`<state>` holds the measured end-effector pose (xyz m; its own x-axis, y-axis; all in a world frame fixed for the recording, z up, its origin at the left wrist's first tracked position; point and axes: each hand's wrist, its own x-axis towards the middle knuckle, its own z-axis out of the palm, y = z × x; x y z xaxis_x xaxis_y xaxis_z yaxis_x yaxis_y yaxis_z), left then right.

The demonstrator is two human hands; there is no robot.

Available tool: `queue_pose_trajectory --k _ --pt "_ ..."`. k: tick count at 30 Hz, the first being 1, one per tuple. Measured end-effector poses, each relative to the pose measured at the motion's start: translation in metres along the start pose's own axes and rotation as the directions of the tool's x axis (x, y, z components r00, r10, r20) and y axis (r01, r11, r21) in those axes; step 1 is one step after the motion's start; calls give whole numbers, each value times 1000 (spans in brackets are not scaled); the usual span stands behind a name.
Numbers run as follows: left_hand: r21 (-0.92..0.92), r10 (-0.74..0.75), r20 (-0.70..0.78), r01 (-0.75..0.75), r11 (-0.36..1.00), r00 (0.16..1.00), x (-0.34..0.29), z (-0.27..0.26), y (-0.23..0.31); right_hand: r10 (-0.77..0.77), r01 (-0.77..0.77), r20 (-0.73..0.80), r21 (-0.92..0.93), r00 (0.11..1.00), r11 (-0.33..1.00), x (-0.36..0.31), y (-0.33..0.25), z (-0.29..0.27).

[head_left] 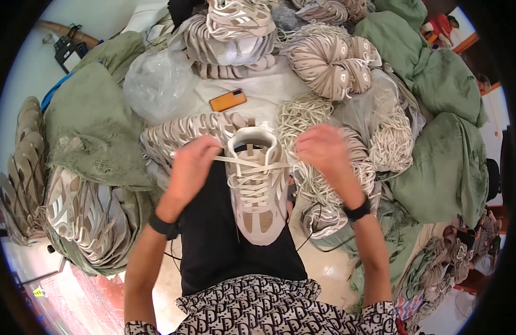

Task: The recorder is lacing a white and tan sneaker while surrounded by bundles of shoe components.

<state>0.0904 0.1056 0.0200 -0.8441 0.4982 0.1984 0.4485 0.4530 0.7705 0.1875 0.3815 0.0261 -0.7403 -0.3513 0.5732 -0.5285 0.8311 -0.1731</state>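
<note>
A beige and white sneaker (pixel 258 220) rests on my black-trousered lap, its toe toward me and its opening away. Its pale shoelace (pixel 252 163) criss-crosses up the front and stretches sideways over the top of the tongue. At the left, my left hand (pixel 194 162) is closed on one lace end, with a bit sticking out past the fingers. My right hand (pixel 323 148), slightly blurred, is closed at the right of the opening, where the other lace end leads into its fingers.
Beyond my lap lie a row of sneaker uppers (pixel 182 131), an orange phone (pixel 228 100) on white cloth and a heap of loose laces (pixel 302 120). Bundled uppers (pixel 330 61) stand farther back. Green sacks (pixel 93 125) flank both sides, and more uppers (pixel 85 218) lie at the left.
</note>
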Motion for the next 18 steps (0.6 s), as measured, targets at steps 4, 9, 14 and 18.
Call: queue_pose_trajectory --k 4,9,14,18 --pt "106 124 81 -132 985 989 -16 19 1 80 -109 146 203 986 973 43 -57 51" --pt "158 105 101 -120 980 989 -23 24 2 187 -233 155 368 970 900 29 -62 60" --pt "195 172 42 -177 965 984 -27 25 -2 160 -192 114 400 981 896 24 -62 63" --pt "-82 -89 34 92 992 995 -26 12 1 129 -189 168 420 977 888 18 -65 54"
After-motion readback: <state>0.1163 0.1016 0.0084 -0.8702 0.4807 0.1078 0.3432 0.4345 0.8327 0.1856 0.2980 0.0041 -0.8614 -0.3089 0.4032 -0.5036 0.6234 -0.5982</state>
